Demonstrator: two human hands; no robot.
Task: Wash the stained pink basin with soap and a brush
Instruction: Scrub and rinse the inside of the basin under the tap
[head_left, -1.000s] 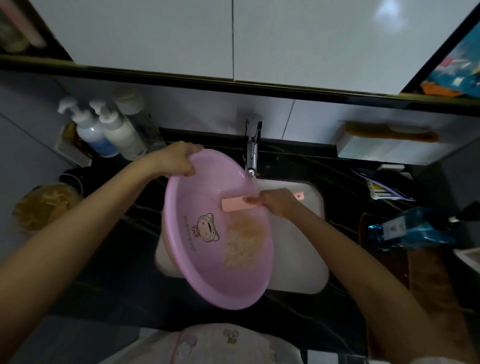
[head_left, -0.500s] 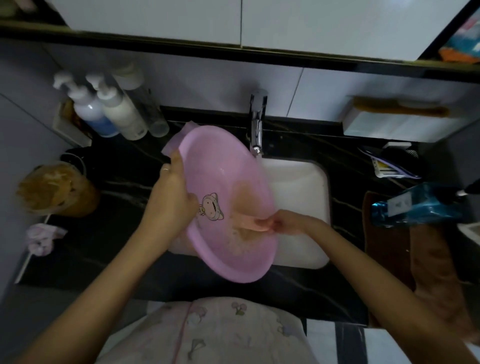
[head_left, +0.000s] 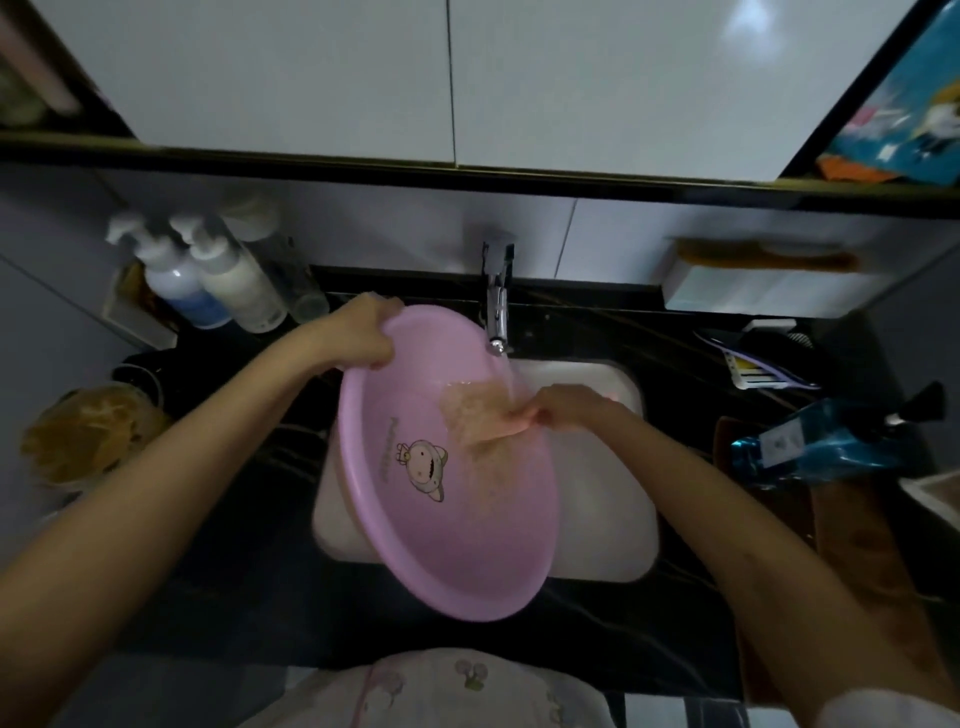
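Now the pink basin (head_left: 447, 545) tilts over the white sink (head_left: 613, 519), held at its rim and scrubbed under running water.
At far left an amber jar (head_left: 88, 431) stands near the counter (head_left: 234, 571) edge, with pump bottles (head_left: 208, 280) at upper left against the wall. The left hand (head_left: 358, 332) grips the basin's upper-left rim, fingers curled over the edge and thumb inside. The basin's lower rim hangs past the sink's front edge, and its left rim overlaps the counter. The tap (head_left: 497, 306) pours onto the basin's upper-right rim. The right hand (head_left: 566, 410) curls its fingers round a blurred pink brush (head_left: 498, 423) pressed on the brown stain. Open sink shows right of the basin; a blue bottle (head_left: 810, 447) lies at far right.
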